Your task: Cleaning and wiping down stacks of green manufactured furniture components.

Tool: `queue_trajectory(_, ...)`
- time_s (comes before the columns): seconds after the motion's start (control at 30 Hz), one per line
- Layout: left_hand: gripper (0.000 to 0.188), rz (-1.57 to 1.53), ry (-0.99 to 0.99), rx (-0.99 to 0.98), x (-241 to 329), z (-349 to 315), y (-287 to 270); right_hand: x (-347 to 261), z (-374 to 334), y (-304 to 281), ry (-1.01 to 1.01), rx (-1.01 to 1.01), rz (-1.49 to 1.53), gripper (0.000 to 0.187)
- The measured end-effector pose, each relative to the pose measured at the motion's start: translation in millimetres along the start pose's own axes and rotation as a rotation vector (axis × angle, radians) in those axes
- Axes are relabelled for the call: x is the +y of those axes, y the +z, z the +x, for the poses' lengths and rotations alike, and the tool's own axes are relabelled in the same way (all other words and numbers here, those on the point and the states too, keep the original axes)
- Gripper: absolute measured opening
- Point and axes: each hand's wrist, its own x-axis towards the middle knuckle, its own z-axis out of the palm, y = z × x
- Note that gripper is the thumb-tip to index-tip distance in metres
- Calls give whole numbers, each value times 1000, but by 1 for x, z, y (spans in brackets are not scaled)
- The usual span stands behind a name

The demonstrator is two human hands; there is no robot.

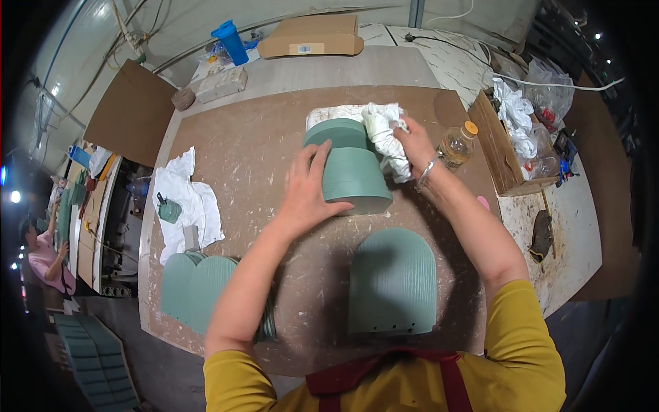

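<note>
Head view: green curved piece (355,173) on brown tabletop (254,130), between hands. Left hand (305,187): fingers and thumb apart, laid against piece's left side. Right hand (415,144): clamped on crumpled white cloth (383,130), piece's right. Piece probably stiff, fairly light, smooth, easily scuffed; best hold likely opposite sides. Carton (316,29): barcode label (305,49), wording illegible.

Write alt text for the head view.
A person's left hand rests on a rounded green piece at a brown worktable; the right hand holds a crumpled white cloth. An arched, ribbed green panel lies nearer the person.
</note>
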Motion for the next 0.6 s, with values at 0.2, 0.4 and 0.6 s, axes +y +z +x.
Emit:
queue_trajectory(0.2, 102, -66, 26, -26, -12, -4, 1, -57, -40, 71, -491, -394, -868, 35)
queue_trajectory(0.4, 98, -27, 5, -83, -6, -7, 0, -27, -35, 34, -459, -255, -655, 36)
queue_trajectory(0.6, 98, -62, 20, -33, -8, -6, 8, -61, -48, 85, -529, -267, -965, 29)
